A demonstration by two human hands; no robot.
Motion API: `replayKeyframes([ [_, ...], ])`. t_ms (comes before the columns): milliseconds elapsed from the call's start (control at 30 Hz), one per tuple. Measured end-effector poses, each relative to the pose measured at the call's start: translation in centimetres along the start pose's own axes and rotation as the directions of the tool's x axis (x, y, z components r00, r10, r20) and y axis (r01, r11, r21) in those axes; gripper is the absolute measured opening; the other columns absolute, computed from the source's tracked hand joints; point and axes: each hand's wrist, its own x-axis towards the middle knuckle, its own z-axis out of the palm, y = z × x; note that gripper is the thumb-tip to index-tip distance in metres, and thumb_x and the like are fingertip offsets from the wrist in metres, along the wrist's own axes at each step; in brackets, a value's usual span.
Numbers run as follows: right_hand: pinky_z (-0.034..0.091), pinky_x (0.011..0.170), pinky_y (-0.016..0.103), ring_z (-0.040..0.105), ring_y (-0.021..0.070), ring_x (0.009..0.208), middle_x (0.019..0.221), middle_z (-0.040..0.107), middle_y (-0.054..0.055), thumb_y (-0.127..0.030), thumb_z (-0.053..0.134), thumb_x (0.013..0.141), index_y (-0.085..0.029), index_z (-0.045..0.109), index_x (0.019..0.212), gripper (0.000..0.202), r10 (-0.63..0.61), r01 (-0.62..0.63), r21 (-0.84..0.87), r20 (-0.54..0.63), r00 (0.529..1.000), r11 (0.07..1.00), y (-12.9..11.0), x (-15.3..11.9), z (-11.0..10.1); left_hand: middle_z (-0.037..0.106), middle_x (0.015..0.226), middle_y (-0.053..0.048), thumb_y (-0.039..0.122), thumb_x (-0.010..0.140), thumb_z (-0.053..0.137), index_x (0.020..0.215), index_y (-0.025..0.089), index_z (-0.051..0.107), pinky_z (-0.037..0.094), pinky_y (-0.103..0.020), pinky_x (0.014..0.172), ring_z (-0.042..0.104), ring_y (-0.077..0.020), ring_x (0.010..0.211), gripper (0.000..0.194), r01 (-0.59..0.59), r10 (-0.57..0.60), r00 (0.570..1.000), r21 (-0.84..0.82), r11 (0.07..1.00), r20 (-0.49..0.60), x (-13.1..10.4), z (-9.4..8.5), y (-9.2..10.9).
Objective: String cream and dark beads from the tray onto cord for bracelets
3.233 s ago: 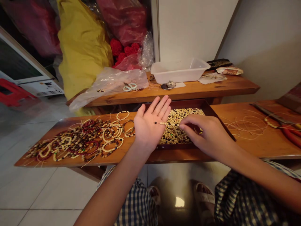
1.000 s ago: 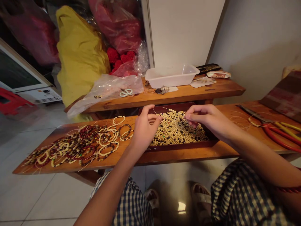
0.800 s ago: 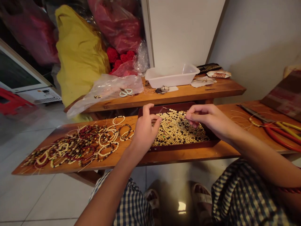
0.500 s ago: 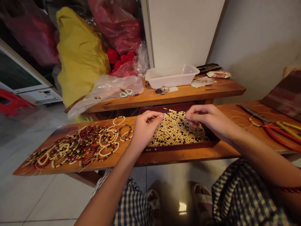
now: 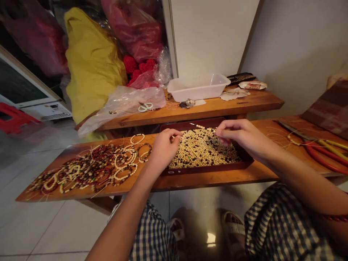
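A dark red box [image 5: 212, 168] holds many small cream and black beads [image 5: 198, 148]. Over its left part is my left hand [image 5: 166, 148], thumb and fingertips pinched together; what they hold, if anything, is too small to make out. My right hand [image 5: 239, 135] is closed in a pinch above the right part of the box. From its fingertips a short string of beads [image 5: 201, 127] runs left along the far side of the box, ending in a pale thin tip. The part inside the right fingers is hidden.
Bead bracelets [image 5: 89, 168] lie heaped on the bench to the left. Large red-handled shears [image 5: 312, 145] and loose thread lie at the right, by a cardboard box [image 5: 330, 108]. On the farther bench stand a white plastic tub [image 5: 199, 88] and small light-handled scissors [image 5: 145, 107].
My left hand has drawn slightly left, away from the middle of the box. My right hand stays almost in place, and the string's pale tip shows a little higher.
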Motion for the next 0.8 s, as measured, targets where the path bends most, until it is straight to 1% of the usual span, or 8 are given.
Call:
replayKeyframes([
  [67,0.033,0.054,0.027,0.043,0.0093,0.052,0.055,0.052,-0.001,-0.021,0.062,0.072,-0.017,0.057,0.060,0.015,0.001,-0.001,-0.004,-0.001,1.000,1.000,0.0,0.0,0.0,0.069,0.093,-0.007,0.017,0.080,0.050,0.085,0.017,0.068,0.045,-0.035,0.081,0.060,-0.0207,0.085,0.019,-0.071,0.065,0.996,0.113,0.991,0.056,0.1,0.1,-0.4],
  [133,0.033,0.054,0.027,0.044,0.0094,0.052,0.055,0.052,-0.001,-0.021,0.062,0.072,-0.017,0.057,0.060,0.014,-0.003,0.003,-0.004,0.001,1.000,1.000,0.0,0.0,0.1,0.069,0.092,-0.007,0.016,0.080,0.049,0.085,0.018,0.068,0.044,-0.036,0.083,0.059,-0.0216,0.089,0.020,-0.156,0.131,0.980,0.169,0.973,0.151,0.1,0.3,-0.6],
  [233,0.033,0.055,0.027,0.044,0.0093,0.053,0.056,0.052,0.000,-0.020,0.061,0.073,-0.017,0.057,0.060,0.013,-0.008,0.008,-0.008,0.008,1.000,1.000,0.0,0.0,0.2,0.067,0.090,-0.005,0.015,0.079,0.051,0.083,0.020,0.069,0.043,-0.035,0.085,0.058,-0.0210,0.090,0.019,-0.268,0.204,0.926,0.172,0.948,0.319,-0.1,0.7,-0.6],
  [300,0.034,0.055,0.027,0.044,0.0093,0.053,0.056,0.053,0.000,-0.020,0.060,0.073,-0.017,0.058,0.061,0.013,-0.009,0.009,-0.013,0.011,1.000,1.000,0.0,0.1,0.3,0.066,0.088,-0.004,0.015,0.079,0.053,0.082,0.021,0.070,0.042,-0.034,0.085,0.057,-0.0204,0.090,0.018,-0.310,0.225,0.896,0.176,0.934,0.383,-0.2,1.0,-0.4],
  [533,0.034,0.054,0.026,0.044,0.0090,0.052,0.055,0.053,0.000,-0.021,0.061,0.073,-0.017,0.058,0.060,0.014,0.004,-0.004,-0.009,0.010,1.000,1.000,-0.1,0.0,0.2,0.063,0.087,-0.005,0.019,0.079,0.054,0.080,0.020,0.071,0.041,-0.034,0.085,0.054,-0.0206,0.091,0.017,-0.359,0.236,0.857,0.204,0.911,0.458,-0.3,1.6,-0.1],
  [667,0.034,0.054,0.026,0.045,0.0089,0.052,0.055,0.052,0.000,-0.019,0.060,0.073,-0.016,0.058,0.060,0.013,-0.010,0.010,-0.012,0.016,1.000,1.000,-0.1,0.0,0.2,0.063,0.089,-0.006,0.021,0.078,0.055,0.081,0.019,0.070,0.040,-0.036,0.087,0.054,-0.0217,0.093,0.015,-0.382,0.246,0.847,0.217,0.898,0.472,-0.3,1.6,0.2],
  [800,0.034,0.054,0.026,0.045,0.0085,0.052,0.056,0.052,-0.001,-0.017,0.059,0.073,-0.016,0.057,0.060,0.014,-0.019,0.019,-0.015,0.022,1.000,1.000,-0.1,-0.1,0.3,0.063,0.089,-0.005,0.019,0.076,0.055,0.080,0.020,0.070,0.039,-0.037,0.088,0.054,-0.0217,0.093,0.015,-0.405,0.258,0.836,0.227,0.886,0.484,-0.3,1.5,0.5],
])
